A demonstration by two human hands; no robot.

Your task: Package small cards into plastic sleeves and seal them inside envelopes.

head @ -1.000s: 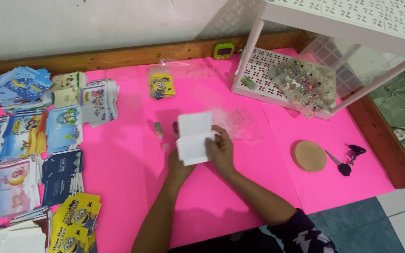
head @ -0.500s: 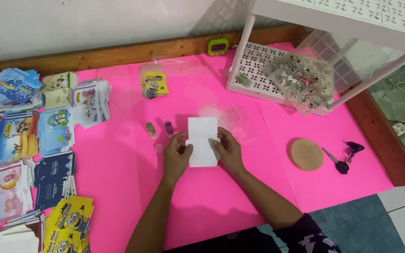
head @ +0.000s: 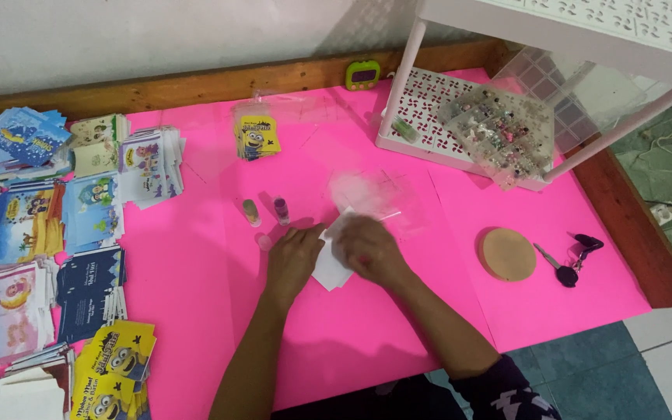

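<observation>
Pressing flat, the left hand (head: 293, 260) and right hand (head: 367, 249) cover a white card (head: 330, 268) on the pink mat (head: 196, 257). It looks thin, light and bendy; hold its edges. Two small bottles (head: 266, 211) stand just past the fingertips.
</observation>
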